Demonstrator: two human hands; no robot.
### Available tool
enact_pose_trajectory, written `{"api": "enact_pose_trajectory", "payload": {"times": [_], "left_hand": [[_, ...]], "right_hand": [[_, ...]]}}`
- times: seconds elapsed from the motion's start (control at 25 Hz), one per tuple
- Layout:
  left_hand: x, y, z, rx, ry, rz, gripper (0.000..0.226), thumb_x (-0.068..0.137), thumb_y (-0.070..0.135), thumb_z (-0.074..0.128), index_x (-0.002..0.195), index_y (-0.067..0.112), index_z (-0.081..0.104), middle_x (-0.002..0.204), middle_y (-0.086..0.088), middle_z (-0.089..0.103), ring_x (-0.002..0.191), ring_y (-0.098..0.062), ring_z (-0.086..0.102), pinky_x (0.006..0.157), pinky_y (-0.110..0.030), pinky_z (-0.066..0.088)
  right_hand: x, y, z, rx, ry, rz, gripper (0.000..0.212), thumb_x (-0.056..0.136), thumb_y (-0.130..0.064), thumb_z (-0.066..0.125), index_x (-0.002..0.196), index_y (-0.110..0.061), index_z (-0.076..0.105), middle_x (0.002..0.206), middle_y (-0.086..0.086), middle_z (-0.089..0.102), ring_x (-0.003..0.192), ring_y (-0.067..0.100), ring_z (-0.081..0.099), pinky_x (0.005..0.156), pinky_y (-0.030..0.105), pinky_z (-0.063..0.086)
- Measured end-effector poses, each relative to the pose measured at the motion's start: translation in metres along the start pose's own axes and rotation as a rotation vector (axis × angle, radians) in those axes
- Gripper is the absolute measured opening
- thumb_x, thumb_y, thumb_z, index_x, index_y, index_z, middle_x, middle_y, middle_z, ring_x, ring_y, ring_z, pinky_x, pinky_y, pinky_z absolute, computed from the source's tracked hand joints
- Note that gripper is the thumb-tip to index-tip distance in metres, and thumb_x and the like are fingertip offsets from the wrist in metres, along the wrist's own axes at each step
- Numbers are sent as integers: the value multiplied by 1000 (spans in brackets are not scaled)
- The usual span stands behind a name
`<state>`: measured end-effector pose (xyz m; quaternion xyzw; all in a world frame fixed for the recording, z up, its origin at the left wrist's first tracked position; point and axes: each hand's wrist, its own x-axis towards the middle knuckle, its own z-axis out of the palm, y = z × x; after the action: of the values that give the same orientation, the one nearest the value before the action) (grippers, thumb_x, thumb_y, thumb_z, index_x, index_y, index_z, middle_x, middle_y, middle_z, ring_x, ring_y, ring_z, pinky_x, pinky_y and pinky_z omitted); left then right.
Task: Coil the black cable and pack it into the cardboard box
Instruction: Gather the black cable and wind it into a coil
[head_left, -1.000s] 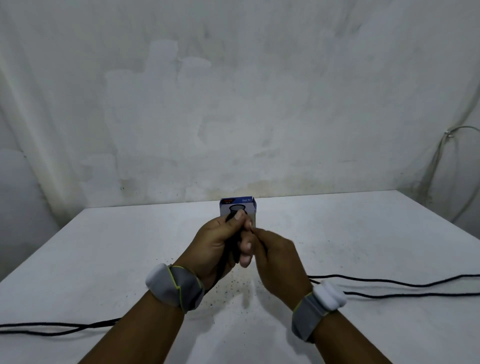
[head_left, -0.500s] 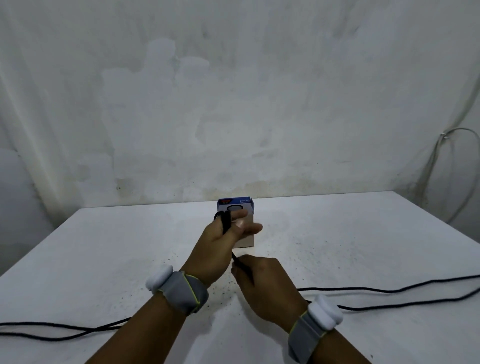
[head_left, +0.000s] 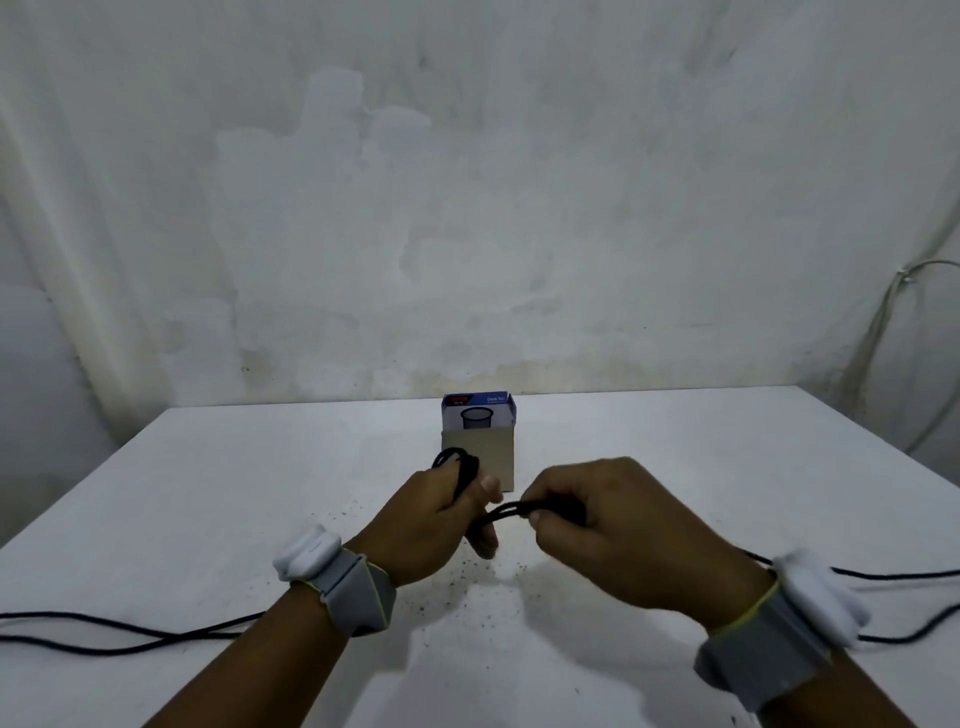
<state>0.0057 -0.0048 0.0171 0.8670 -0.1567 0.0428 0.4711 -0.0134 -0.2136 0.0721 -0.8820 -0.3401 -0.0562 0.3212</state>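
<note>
A small cardboard box (head_left: 488, 452) with a blue printed flap stands upright at the middle of the white table (head_left: 675, 467). Just in front of it, my left hand (head_left: 431, 514) is closed around a small loop of the black cable (head_left: 460, 467) that pokes up above my thumb. My right hand (head_left: 613, 535) pinches two strands of the same cable, stretched between both hands. The cable's loose runs trail over the table to the left (head_left: 104, 631) and to the right behind my right wrist.
A stained white wall rises behind the table. A pale wire (head_left: 893, 322) hangs down the wall at the right. Dark specks lie on the table below my hands. Both wrists carry grey bands with white modules.
My right hand has moved right and up, drawing the strands out from my left hand. The box's front now shows between my hands. The cable's right run has shifted.
</note>
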Motion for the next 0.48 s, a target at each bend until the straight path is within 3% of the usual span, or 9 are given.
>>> {"api": "enact_pose_trajectory", "payload": {"times": [0.16,0.32,0.48], "left_hand": [[-5,11,4,-165,-92,-21,62,92,63,23,84,18,65,53,-6,66,54,-20,65,66,-23,52],[-6,24,4,-341,-108,-41,64,92,62,27,70,14,64,41,2,48,40,-16,50,70,-28,56],[-8,35,2,-594,-87,-26,44,92,47,45,64,15,56,38,4,34,33,-15,33,70,-37,54]], "right_hand": [[12,6,-13,13,167,-89,15,93,-23,58,98,-25,72,78,-14,67,70,5,59,61,14,45],[27,22,-5,54,404,-127,14,88,-23,68,100,-23,75,87,-13,71,83,1,63,72,8,45],[36,39,18,80,544,-70,21,86,-33,65,104,-25,74,86,-5,74,80,10,66,74,34,55]]}}
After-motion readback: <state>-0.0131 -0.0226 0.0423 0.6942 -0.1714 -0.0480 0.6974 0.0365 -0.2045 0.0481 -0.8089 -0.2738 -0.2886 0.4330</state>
